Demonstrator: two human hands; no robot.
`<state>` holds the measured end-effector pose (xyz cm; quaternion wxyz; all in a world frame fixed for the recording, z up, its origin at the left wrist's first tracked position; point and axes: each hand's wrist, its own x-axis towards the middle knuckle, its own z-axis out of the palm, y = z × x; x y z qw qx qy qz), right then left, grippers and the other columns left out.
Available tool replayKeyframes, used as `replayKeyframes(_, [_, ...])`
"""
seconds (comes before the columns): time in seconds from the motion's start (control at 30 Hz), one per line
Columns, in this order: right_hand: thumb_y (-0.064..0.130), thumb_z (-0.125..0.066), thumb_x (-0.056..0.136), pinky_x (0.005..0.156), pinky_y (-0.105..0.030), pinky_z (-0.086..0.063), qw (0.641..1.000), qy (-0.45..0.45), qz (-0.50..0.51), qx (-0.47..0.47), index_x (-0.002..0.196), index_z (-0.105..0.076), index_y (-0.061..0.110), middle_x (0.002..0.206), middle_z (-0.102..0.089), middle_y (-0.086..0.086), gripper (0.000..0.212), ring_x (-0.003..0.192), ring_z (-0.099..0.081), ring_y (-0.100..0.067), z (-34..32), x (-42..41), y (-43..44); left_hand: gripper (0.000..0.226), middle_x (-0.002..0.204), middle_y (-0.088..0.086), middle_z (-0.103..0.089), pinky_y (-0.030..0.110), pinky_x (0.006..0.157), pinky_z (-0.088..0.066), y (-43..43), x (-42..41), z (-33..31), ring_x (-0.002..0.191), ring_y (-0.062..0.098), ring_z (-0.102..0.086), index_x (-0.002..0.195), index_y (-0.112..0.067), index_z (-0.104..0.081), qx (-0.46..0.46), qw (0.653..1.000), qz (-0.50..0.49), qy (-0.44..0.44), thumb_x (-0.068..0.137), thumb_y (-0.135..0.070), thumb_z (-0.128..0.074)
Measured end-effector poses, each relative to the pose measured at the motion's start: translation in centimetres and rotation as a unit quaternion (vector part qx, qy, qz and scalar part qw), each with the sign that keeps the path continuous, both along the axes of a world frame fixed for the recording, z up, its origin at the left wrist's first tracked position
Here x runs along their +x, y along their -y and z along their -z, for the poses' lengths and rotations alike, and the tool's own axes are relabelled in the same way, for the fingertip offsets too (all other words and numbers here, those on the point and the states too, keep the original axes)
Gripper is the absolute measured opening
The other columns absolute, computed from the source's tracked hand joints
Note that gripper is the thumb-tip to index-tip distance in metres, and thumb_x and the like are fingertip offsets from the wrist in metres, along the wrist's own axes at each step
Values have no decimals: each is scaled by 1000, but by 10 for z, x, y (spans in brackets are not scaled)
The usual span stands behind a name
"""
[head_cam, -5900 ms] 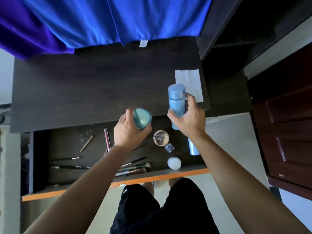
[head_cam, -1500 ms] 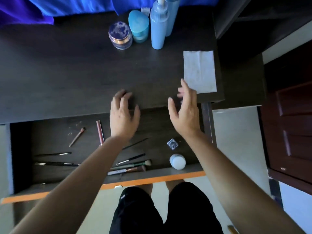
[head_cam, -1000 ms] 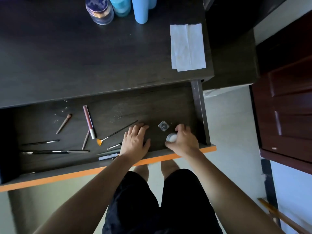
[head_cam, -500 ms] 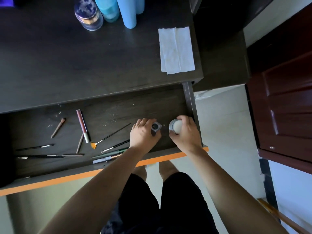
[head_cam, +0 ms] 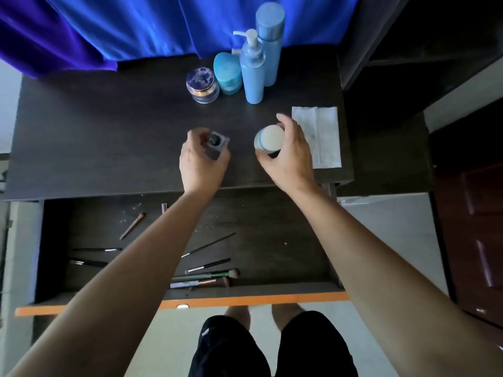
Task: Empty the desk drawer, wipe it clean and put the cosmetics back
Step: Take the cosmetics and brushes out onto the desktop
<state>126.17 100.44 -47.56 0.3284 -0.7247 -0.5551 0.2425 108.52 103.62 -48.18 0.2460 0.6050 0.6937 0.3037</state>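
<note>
Over the dark desk top (head_cam: 109, 137), my left hand (head_cam: 202, 164) grips a small square grey bottle (head_cam: 217, 142). My right hand (head_cam: 288, 156) grips a white round jar (head_cam: 269, 138). At the back of the desk stand a clear jar with a purple lid (head_cam: 202, 85), a teal container (head_cam: 227, 72), a blue pump bottle (head_cam: 253, 69) and a taller blue bottle (head_cam: 270, 42). The open drawer (head_cam: 272, 240) below has an orange front edge and holds several makeup brushes (head_cam: 209, 276) and pencils (head_cam: 133, 225). Pale crumbs dot its floor.
A folded white paper towel (head_cam: 318, 137) lies on the desk's right end, just beyond my right hand. Blue and purple cloth (head_cam: 136, 25) hangs over the desk's back edge. A dark shelf unit (head_cam: 394, 91) and a reddish wooden door (head_cam: 476, 227) stand to the right.
Both hands picked the small grey bottle and the white jar out of the drawer's right end and have lifted them up over the desk top.
</note>
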Motion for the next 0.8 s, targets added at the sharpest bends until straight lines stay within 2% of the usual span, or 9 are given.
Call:
replayKeyframes(0.07, [29,-78,80,102,-30,-43,1000,18,-11,1,142,-42,13,135,-55,-6,74,125,-52,-21,8,-5,-26,44,101,-4,-66,40,87,-49,-21,-1,11,95,21,-62,110,-20,-54,-15,1000,-16,6,74,-41,-70])
replayKeyframes(0.17, [29,-76,81,102,-30,-40,998,46,-32,-10,142,-43,14,137,-53,-7,72,126,-50,-23,23,-11,-56,45,104,-2,-66,40,89,-49,-46,-9,27,96,22,-62,111,-18,-57,-10,1000,-25,-9,73,-41,-68])
replayKeyframes(0.27, [32,-74,82,96,-32,-41,997,69,-41,-7,142,-45,14,135,-54,-8,70,124,-51,-26,36,-15,-74,45,112,2,-64,31,95,-44,-65,-12,39,106,21,-58,117,-14,-59,-3,999,-8,-43,78,-36,-69])
replayKeyframes(0.4, [36,-74,82,97,-34,-43,996,87,-32,1,144,-45,16,136,-55,-6,71,124,-50,-26,47,-18,-84,43,107,2,-66,24,88,-41,-82,-11,47,101,20,-59,113,-14,-64,26,998,15,-61,84,-45,-64])
replayKeyframes(0.5, [37,-75,82,99,-31,-43,996,91,-20,11,145,-46,17,137,-56,-5,72,124,-52,-25,52,-19,-83,46,108,0,-68,24,89,-43,-82,-15,50,101,18,-61,118,-16,-64,34,997,15,-63,85,-47,-63])
replayKeyframes(0.57, [35,-75,82,101,-32,-42,996,83,-19,15,146,-45,15,140,-55,-6,74,126,-52,-26,50,-19,-81,55,114,-1,-65,23,91,-47,-74,-18,47,103,14,-60,127,-15,-59,24,999,15,-38,84,-47,-64])
replayKeyframes(0.67, [32,-76,83,109,-33,-36,998,51,-27,-4,155,-30,15,149,-45,-10,87,136,-44,-26,42,-23,-73,64,131,2,-53,11,91,-44,-53,-25,37,110,5,-54,139,-10,-46,-24,999,9,29,86,-41,-65])
replayKeyframes(0.73, [35,-76,84,113,-33,-33,999,50,-20,-4,157,-18,17,154,-35,-14,95,143,-35,-27,39,-29,-56,55,130,4,-51,19,94,-47,-28,-38,31,107,4,-52,137,-9,-48,-33,999,-8,39,90,-35,-62])
replayKeyframes(0.8, [38,-71,87,114,-37,-33,998,60,0,4,157,-21,16,156,-32,-16,89,145,-31,-28,38,-36,-28,45,125,4,-52,32,95,-49,6,-58,28,104,6,-53,132,-12,-52,-35,999,-13,17,92,-31,-58])
